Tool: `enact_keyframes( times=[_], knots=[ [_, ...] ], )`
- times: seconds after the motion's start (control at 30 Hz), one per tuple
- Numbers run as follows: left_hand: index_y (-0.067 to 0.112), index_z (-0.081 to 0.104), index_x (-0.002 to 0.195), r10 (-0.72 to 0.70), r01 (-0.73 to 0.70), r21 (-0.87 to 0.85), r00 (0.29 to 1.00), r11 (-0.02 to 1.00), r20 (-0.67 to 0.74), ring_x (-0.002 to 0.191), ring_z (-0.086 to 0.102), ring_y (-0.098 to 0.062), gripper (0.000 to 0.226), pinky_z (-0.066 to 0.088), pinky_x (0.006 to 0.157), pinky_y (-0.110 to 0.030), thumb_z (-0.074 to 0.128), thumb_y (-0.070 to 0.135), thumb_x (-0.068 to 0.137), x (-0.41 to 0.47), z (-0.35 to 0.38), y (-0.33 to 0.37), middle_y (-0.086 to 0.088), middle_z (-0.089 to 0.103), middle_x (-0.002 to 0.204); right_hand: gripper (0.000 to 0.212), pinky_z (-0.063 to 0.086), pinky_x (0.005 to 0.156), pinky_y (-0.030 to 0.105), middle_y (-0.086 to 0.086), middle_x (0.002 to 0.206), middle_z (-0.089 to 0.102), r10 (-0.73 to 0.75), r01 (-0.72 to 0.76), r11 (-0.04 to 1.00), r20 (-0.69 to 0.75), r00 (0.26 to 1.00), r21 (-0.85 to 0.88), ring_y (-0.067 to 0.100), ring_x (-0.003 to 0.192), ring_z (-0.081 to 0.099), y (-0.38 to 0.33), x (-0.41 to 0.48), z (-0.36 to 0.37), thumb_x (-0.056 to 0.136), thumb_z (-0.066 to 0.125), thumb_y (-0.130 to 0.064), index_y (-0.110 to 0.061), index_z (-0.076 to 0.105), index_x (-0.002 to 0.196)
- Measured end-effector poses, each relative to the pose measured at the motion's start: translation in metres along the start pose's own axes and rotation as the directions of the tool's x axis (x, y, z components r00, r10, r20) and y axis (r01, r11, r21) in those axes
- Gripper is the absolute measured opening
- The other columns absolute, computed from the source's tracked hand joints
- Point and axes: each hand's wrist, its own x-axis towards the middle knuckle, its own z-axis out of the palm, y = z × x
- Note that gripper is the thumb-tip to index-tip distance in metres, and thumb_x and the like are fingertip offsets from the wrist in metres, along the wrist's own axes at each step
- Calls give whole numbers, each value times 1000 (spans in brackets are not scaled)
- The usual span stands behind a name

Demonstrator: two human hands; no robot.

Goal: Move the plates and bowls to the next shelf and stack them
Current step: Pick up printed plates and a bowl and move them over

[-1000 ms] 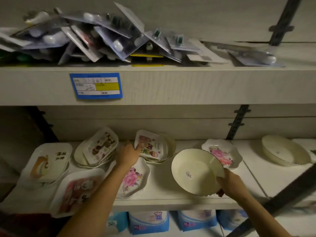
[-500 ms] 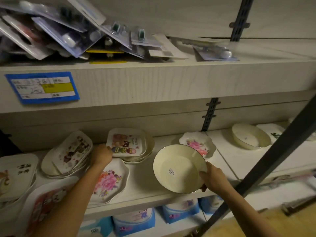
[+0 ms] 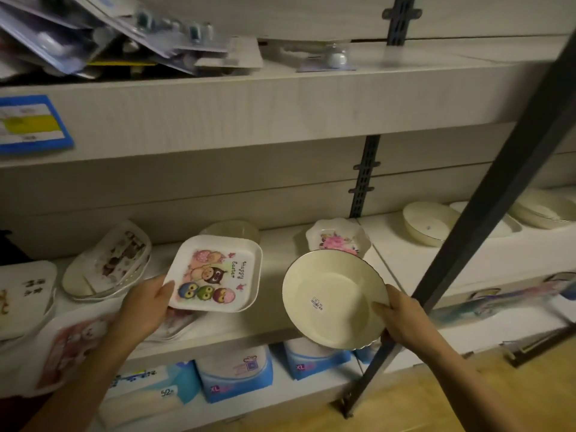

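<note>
My left hand (image 3: pixel 145 305) grips a square white plate (image 3: pixel 215 274) printed with cartoon owls, lifted clear of the shelf (image 3: pixel 274 330) and tilted toward me. My right hand (image 3: pixel 402 316) holds a round cream bowl (image 3: pixel 335 299) by its lower right rim, tipped so that its barcode sticker faces me. A flower-print plate (image 3: pixel 338 238) lies behind the bowl. On the neighbouring shelf section to the right sit a cream bowl (image 3: pixel 428 222) and more cream dishes (image 3: pixel 544 210). Stacked printed plates (image 3: pixel 107 260) rest at the left.
A dark metal upright (image 3: pixel 467 232) slants across the right, close to my right wrist. The upper shelf carries blister packs (image 3: pixel 103 39) and a blue price label (image 3: pixel 31 123). Blue-and-white packages (image 3: pixel 233 375) fill the bottom shelf. Wooden floor (image 3: pixel 467 397) shows at the lower right.
My left hand has picked the owl plate up off its stack and drawn it toward me. The view has swung right, and the cream bowl stays in my right hand.
</note>
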Motion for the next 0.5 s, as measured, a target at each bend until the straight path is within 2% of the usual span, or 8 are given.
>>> enact_keyframes(
  times=[0.07, 0.17, 0.2, 0.23, 0.3, 0.33, 0.4, 0.5],
  knots=[
    [-7, 61, 106, -25, 25, -15, 1000, 1000, 5, 82, 59, -36, 29, 47, 75, -38, 41, 11, 96, -22, 8, 9, -28, 65, 99, 19, 56, 63, 27, 0, 76, 59, 4, -4, 1000, 19, 1000, 16, 16, 63, 62, 17, -6, -11, 97, 38, -21, -12, 49, 110],
    [-4, 54, 123, -57, 59, 112, 998, 992, -26, 88, 53, -26, 33, 38, 77, -33, 45, 8, 94, -63, 22, 31, -27, 61, 114, 20, 56, 56, 28, 8, 84, 63, -26, 25, 999, 60, 998, 20, 18, 59, 62, 49, -12, -30, 95, 41, -21, -12, 51, 110],
    [-9, 54, 121, -44, 51, 110, 997, 993, -57, 87, 56, -29, 35, 43, 77, -35, 56, 1, 87, -80, 25, 42, -30, 62, 112, 19, 54, 53, 24, 8, 84, 64, -41, 39, 999, 81, 996, 31, 15, 55, 62, 60, -15, -38, 95, 41, -21, -14, 51, 111],
    [-16, 60, 107, -73, 69, 90, 996, 994, 42, 78, 63, -35, 42, 51, 72, -39, 73, -9, 68, -95, 30, 49, -34, 65, 99, 18, 51, 49, 20, 8, 83, 65, -59, 55, 998, 101, 993, 43, 12, 50, 60, 70, -19, -47, 95, 41, -20, -16, 50, 111],
    [-20, 65, 78, 33, -39, 121, 998, 992, 52, 54, 66, -39, 54, 56, 49, -39, 88, -14, 30, -115, 48, 47, -34, 67, 72, 20, 49, 46, 18, 9, 80, 67, -111, 105, 993, 128, 986, 53, 12, 44, 59, 91, -27, -64, 94, 42, -16, -20, 49, 112],
    [-20, 64, 83, -4, 0, 48, 996, 999, 89, 56, 64, -40, 45, 55, 52, -38, 84, -15, 44, -132, 54, 57, -34, 66, 75, 21, 48, 47, 18, 10, 79, 68, -136, 131, 990, 137, 981, 42, 13, 43, 59, 100, -31, -72, 93, 43, -14, -22, 49, 111],
    [-13, 59, 107, -35, 38, 55, 998, 998, -50, 70, 60, -36, 24, 47, 60, -33, 55, -2, 86, -160, 67, 78, -32, 61, 94, 22, 47, 50, 18, 12, 75, 69, -156, 158, 987, 157, 975, -1, 12, 42, 59, 118, -37, -88, 92, 43, -14, -27, 47, 109],
    [4, 55, 106, -207, 204, -119, 978, 972, -12, 62, 55, -29, 18, 38, 47, -36, 42, 9, 95, -181, 95, 89, -25, 59, 87, 22, 47, 52, 19, 13, 74, 69, -141, 145, 989, 167, 976, -12, 12, 42, 59, 143, -41, -109, 92, 43, -14, -27, 48, 108]
  ],
)
